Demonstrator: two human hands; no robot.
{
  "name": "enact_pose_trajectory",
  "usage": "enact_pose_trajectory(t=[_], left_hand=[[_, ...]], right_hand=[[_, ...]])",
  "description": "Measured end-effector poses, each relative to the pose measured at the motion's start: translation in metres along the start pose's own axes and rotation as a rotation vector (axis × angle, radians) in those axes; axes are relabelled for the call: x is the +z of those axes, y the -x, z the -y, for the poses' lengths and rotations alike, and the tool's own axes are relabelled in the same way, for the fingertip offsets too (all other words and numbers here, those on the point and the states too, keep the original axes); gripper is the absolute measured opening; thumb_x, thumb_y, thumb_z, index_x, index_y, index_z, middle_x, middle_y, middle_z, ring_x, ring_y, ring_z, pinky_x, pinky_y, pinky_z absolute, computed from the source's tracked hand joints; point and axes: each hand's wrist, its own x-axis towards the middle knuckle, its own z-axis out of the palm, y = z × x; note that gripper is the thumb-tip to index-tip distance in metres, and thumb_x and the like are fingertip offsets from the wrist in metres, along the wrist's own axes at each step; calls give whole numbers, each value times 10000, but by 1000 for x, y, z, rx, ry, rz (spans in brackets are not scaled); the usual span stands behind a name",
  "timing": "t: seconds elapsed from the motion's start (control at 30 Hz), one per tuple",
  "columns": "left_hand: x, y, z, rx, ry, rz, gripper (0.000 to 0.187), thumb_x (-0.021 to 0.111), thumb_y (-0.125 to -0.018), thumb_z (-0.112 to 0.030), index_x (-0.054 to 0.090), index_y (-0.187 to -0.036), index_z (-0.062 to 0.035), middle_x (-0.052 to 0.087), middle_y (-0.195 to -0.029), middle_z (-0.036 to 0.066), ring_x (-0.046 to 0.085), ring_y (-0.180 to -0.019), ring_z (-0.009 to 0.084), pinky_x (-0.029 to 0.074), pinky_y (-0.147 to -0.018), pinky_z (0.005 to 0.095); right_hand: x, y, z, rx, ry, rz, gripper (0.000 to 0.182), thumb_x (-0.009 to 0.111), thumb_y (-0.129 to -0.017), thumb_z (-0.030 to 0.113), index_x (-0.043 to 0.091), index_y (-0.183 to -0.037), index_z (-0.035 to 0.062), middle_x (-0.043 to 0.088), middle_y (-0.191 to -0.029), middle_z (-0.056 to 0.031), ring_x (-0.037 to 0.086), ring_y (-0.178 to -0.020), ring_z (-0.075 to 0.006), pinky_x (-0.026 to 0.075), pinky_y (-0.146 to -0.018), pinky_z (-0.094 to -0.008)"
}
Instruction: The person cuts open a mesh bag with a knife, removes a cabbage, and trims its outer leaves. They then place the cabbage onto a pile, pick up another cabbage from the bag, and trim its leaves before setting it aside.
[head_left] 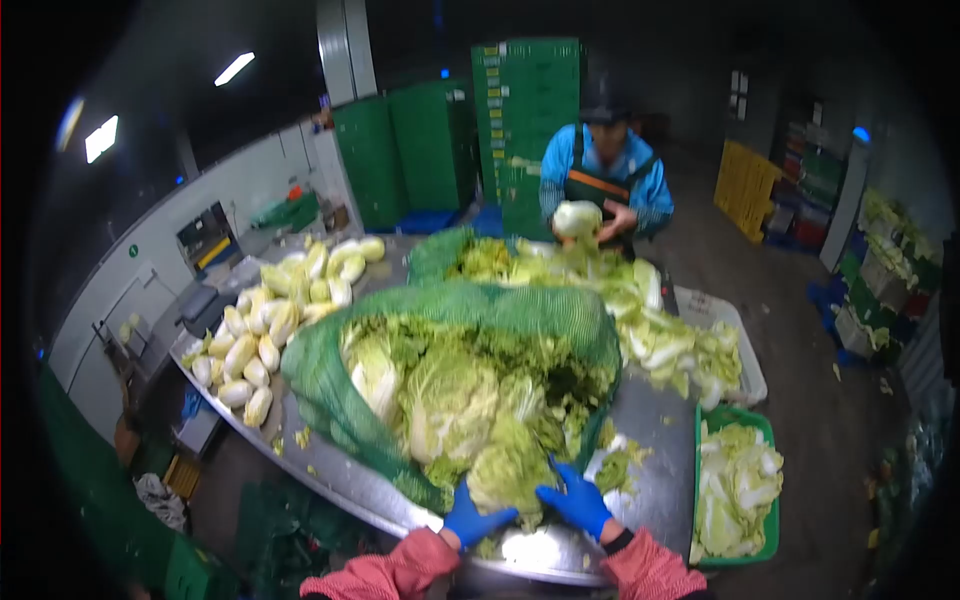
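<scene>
A green mesh sack (460, 300) lies on the metal table with its mouth towards me, full of leafy Chinese cabbages (455, 400). At the mouth, near the table's front edge, is one Chinese cabbage (505, 472) with loose outer leaves. My left hand (475, 518), in a blue glove, cups its left and near side, thumb and fingers spread around it. My right hand (578, 500), gloved the same, presses against its right side with the fingers pointing away from me. The fingertips are partly hidden by leaves.
Trimmed pale cabbage heads (265, 330) are piled at the table's (650, 440) left. Loose leaves (680, 350) cover its right side, by a white bin (745, 350) and a green crate (775, 510) of leaves. Opposite, a co-worker (610, 180) holds a cabbage. Green crates (530, 120) stand stacked behind.
</scene>
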Motion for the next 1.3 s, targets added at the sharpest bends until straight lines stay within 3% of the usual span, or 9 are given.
enact_pose_trajectory(t=[0.27,0.5,0.63,0.77,0.87,0.93,1.07,1.17,1.3], left_hand=[[40,23,-49,27,-69,-9,843,849,-709,-311,366,-1301,44,535,-1205,180,548,-1106,237,452,-955,360],[84,8,-89,132,300,243,870,719,-832,-178,148,-1457,22,402,-1386,175,411,-1272,243,326,-1076,363],[102,-21,-7,-330,561,473,658,558,-953,-293,249,-1458,-5,470,-1371,124,479,-1235,215,392,-1042,337],[65,-24,81,-513,-9,522,608,651,-882,-215,388,-1382,11,559,-1261,106,544,-1137,177,441,-976,309],[25,-49,79,-250,-430,562,507,677,-830,-126,518,-1308,-66,654,-1086,99,623,-954,177,498,-836,311],[19,-72,62,-6,-365,281,460,608,-871,-32,510,-1320,-48,647,-1134,108,615,-1013,195,472,-921,310],[109,-73,-59,221,-381,293,713,735,-815,-150,379,-1420,-25,513,-1328,190,505,-1211,282,400,-1023,381],[172,-54,-55,312,-1014,432,1249,830,-575,-569,175,-1495,-36,443,-1348,309,459,-1236,425,397,-1005,473],[164,-67,-26,108,-866,580,1305,847,-542,-577,157,-1485,5,453,-1328,316,475,-1220,425,404,-1011,461]], right_hand=[[-15,54,8,-124,-138,-422,725,739,-796,441,472,-1346,52,668,-973,-161,663,-791,-279,511,-696,-366],[-117,95,88,-488,-116,-509,772,806,-752,303,461,-1338,-62,568,-1301,-198,620,-1116,-236,501,-897,-311],[-93,96,44,-325,183,-445,625,783,-760,214,538,-1287,-15,605,-1253,-178,662,-923,-236,517,-821,-314],[-59,93,-61,-43,-258,-552,427,687,-869,235,581,-1253,81,673,-992,-63,627,-684,-145,518,-612,-273],[-87,110,-97,240,-1082,-705,196,517,-970,166,594,-1137,97,510,-694,32,430,-476,-13,359,-383,-190],[-98,115,-131,405,-782,-807,163,531,-956,183,580,-1092,107,516,-700,17,461,-498,-52,411,-397,-216],[-69,126,-167,478,-593,-523,187,536,-936,167,570,-1113,118,536,-740,-9,503,-545,-88,459,-425,-252],[-63,123,-162,449,-809,-413,321,526,-935,162,518,-1254,126,542,-776,-17,533,-604,-94,501,-489,-265],[-80,129,-165,573,-753,-307,392,522,-940,220,483,-1326,161,544,-771,-29,559,-629,-112,512,-523,-279]])
